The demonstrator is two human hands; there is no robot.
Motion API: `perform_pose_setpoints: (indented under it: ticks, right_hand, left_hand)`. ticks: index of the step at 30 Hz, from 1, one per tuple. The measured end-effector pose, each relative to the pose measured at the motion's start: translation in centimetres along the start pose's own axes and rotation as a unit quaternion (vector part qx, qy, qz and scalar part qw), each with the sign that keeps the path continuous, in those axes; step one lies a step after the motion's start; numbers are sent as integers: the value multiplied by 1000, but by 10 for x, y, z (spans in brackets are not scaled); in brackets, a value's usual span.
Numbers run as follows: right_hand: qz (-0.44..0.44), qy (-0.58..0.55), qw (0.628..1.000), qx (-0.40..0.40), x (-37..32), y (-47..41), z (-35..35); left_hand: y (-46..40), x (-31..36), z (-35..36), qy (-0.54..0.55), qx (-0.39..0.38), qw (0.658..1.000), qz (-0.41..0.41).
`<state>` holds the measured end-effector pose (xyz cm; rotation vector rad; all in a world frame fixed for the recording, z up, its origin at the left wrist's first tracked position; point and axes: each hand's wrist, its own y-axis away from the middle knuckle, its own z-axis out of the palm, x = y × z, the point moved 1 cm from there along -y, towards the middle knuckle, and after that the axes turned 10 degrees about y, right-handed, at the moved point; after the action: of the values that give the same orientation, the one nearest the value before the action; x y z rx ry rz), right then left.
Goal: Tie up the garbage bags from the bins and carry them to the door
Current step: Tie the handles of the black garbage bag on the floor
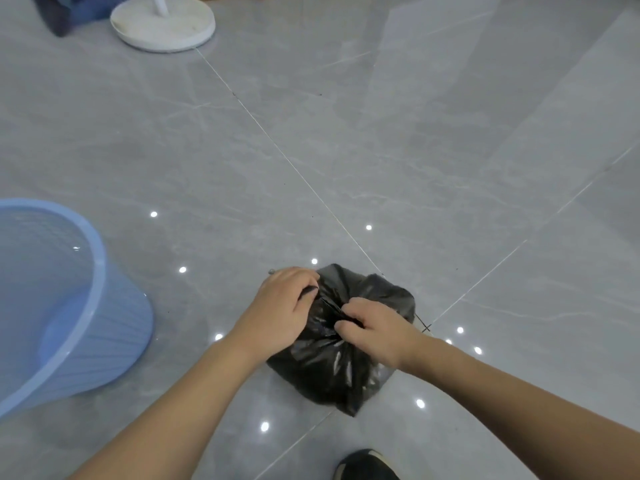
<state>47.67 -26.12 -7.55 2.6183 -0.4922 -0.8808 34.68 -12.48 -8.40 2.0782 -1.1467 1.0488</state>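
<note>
Pinching bag [332, 368] neck, left hand [280, 306], right hand [377, 327].

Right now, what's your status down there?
Both hands, left hand and right hand, pinching the black garbage bag neck, bag on floor. Blue bin beside it. Nothing in the way.

I can read no text, label, brand, number or sign anywhere: nothing printed shows on the crumpled black plastic garbage bag [341, 362] or the pale blue ribbed plastic bin [79, 327].
</note>
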Motion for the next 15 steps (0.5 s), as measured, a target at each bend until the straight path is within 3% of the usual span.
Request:
perform_pose_setpoints:
  ticks: [3,7,10,15]
  right_hand:
    - [-63,163,983,59,1,2,-5]
    - [-95,307,937,140,2,7,-10]
    - [-125,352,902,216,6,14,-8]
    - [-166,361,878,267,11,15,-7]
  left_hand:
    - [-4,0,7,96,-32,994,-46]
    - [-4,2,22,187,-16,977,-103]
    - [-3,-1,33,195,-16,972,-134]
    - [-7,0,43,228,-32,956,-183]
